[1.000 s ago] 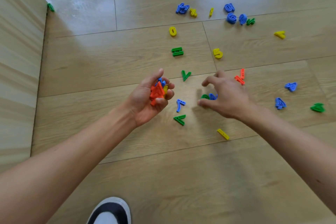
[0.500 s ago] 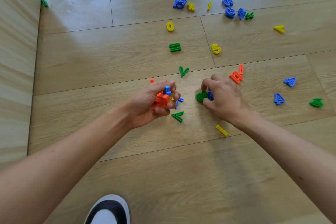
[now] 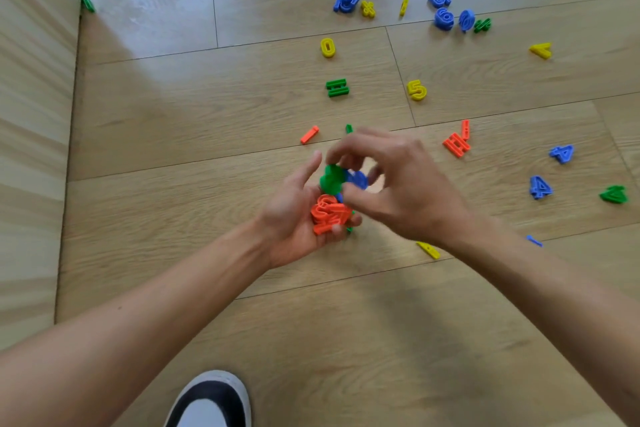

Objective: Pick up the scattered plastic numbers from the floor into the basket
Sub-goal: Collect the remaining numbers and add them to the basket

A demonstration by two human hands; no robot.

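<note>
Wooden floor (image 3: 173, 121), plastic numbers (image 3: 416, 89) scattered ahead of me. My left hand (image 3: 294, 222) cups a heap of orange numbers (image 3: 329, 213). My right hand (image 3: 401, 191) pinches a green number (image 3: 331, 178) and a blue number (image 3: 357, 179) just above it.

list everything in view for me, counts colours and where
blue numbers: about eight, blue, floor, far cluster and right side
yellow numbers: six, yellow, floor, far middle to near right
green pieces: at least four, green, floor, one by the wall panel
orange pieces: three, orange, floor, left and right of centre
orange bundle: several, orange, in left palm
pinched pair: two, green and blue, above the bundle
floor: one, light wood planks, throughout
wall panel: one, light wood, left edge
shoe: one, black and white, bottom edge
left hand: one, palm up, holds orange bundle
right hand: one, pinches the pair
</note>
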